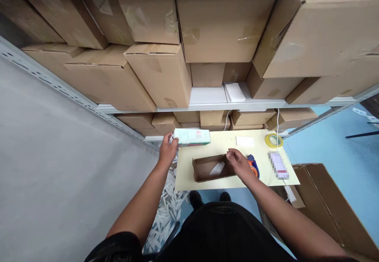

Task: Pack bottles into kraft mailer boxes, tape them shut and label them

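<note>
The left grip (169, 149) is clasped around the left end of a pale green carton (194, 136), above the far left of the tabletop (185, 163). The right grip (240, 163) has curled fingers at the right end of an open cardboard box (203, 172); I cannot tell whether it pinches the rim. Beside it sits a tape dispenser (253, 166), with a phone (278, 165) and yellow tape roll (268, 140) farther right.

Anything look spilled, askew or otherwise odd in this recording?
Yes: a loose, tangled heap of white strips lies low beside the left end of the table, near the person's shoes. It looks untidy, perhaps spilled, though it may be kept there deliberately.
</note>
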A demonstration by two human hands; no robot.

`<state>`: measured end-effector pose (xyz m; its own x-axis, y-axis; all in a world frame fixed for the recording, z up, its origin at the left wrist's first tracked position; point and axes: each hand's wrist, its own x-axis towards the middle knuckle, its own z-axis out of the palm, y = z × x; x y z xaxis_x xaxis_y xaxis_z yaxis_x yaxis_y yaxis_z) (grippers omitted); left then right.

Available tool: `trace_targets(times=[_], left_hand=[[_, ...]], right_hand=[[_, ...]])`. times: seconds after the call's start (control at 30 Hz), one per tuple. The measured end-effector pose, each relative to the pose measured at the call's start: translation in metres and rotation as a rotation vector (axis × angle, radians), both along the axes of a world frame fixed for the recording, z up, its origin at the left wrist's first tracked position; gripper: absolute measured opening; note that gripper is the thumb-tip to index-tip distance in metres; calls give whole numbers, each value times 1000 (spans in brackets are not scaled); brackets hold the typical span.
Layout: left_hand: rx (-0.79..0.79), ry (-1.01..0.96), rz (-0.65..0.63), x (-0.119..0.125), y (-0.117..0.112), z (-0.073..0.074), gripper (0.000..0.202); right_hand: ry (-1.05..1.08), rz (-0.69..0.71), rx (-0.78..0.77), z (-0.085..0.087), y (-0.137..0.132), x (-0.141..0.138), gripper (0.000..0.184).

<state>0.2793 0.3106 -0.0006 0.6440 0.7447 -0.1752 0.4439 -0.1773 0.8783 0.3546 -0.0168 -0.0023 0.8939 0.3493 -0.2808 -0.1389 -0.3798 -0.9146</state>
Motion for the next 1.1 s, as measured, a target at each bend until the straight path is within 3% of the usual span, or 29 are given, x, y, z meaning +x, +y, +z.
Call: trace_targets(times=[0.07, 0.17, 0.27, 0.33, 0.47, 0.6, 0.7, 0.83, 0.97, 1.03, 1.1], left_hand=[[-131, -106, -31, -16, -33, 3, 50], [-233, -147, -100, -36, -86, 5, 42], [-151, -87, -221, -55, -126, 3, 26], [-68, -31, -307, -66, -141, -1, 26], [148, 62, -389, -73, -148, -12, 40], [287, 192, -463, -65, -141, -25, 34], [327, 253, -496, -59, -136, -34, 41], [396, 250, -415, -65, -133, -48, 50], [395, 148, -173, -86, -135, -72, 56], [267, 88, -63, -95, -137, -87, 69], [44, 86, -43, -101, -140, -102, 74]], right_hand=[[58, 12, 45, 5, 10, 6, 56], [101, 51, 63, 9, -3, 7, 50], [40, 61, -31, 4, -34, 4, 42], [-23, 76, -142, -4, -51, 2, 38], [-98, 159, -387, -24, -61, 2, 32], [-142, 240, -573, -38, -50, 6, 31], [-114, 310, -583, -43, -41, 9, 28], [-180, 367, -475, -50, -43, 7, 19], [-317, 177, -405, -70, -71, 1, 20], [-184, 36, -396, -83, -85, -2, 28], [97, -28, -302, -96, -92, -3, 39]])
